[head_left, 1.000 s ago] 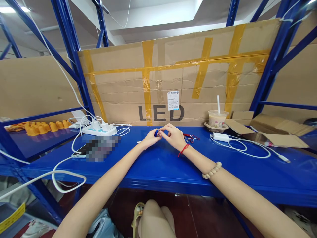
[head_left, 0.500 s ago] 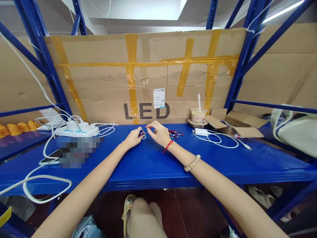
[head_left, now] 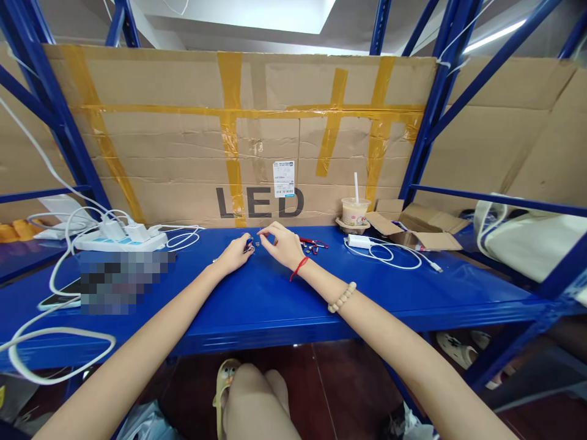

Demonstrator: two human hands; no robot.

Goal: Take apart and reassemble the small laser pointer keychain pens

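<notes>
My left hand (head_left: 235,253) rests over the blue table (head_left: 275,305), its fingers closed on a small dark blue item (head_left: 249,242) that is mostly hidden. Just to the right is my right hand (head_left: 282,245), wrist bent, its thumb and index finger curved toward the left hand with a gap between them. A tiny metallic piece (head_left: 257,244) shows between the two hands. Beyond my right hand lie a red tool (head_left: 308,241) and some small red and dark pieces (head_left: 314,249), partly covered by the hand.
At left are a white power strip (head_left: 123,238), looping cables and a phone (head_left: 59,297). At right stand a cup with a straw (head_left: 355,211), a white adapter with cable (head_left: 360,241) and an open cardboard box (head_left: 433,235). A large cardboard sheet (head_left: 183,153) stands behind.
The whole view has shifted, so the table and its objects appear farther left. Both hands keep nearly the same pose and place on the table. A white loop beside the left hand no longer shows.
</notes>
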